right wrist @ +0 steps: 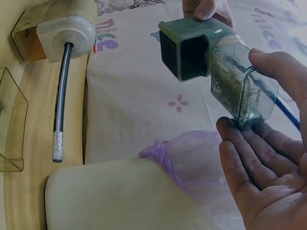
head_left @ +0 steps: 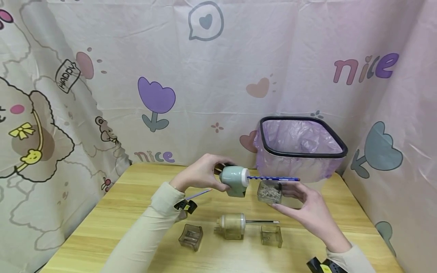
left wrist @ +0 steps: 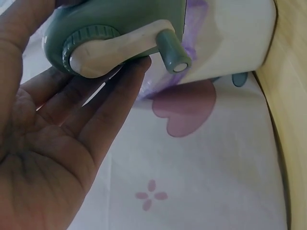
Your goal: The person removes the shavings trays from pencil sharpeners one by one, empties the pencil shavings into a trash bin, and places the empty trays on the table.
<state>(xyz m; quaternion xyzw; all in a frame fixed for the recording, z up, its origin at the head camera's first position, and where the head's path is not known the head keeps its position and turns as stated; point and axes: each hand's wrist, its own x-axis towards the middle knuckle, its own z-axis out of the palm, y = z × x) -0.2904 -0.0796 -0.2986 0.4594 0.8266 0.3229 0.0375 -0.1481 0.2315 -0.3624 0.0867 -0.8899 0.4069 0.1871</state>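
My left hand (head_left: 201, 172) grips a green crank pencil sharpener (head_left: 233, 177) above the table. A blue pencil (head_left: 273, 178) sticks out of its white front, pointing right. In the left wrist view the crank (left wrist: 120, 48) hangs beside my fingers. The drawer slot in the sharpener's underside (right wrist: 194, 55) is empty in the right wrist view. Between thumb and fingers, my right hand (head_left: 312, 208) holds a clear shavings drawer (head_left: 269, 192), just right of the sharpener. Pale shavings (right wrist: 228, 79) lie inside it.
Behind my right hand stands a bin (head_left: 295, 163) with a purple bag and black rim. On the table are a yellowish sharpener (head_left: 232, 226) with a black pencil (head_left: 261, 222), and clear drawers at left (head_left: 191, 236) and right (head_left: 271, 236). Another pencil (head_left: 199, 194) shows beyond my left wrist.
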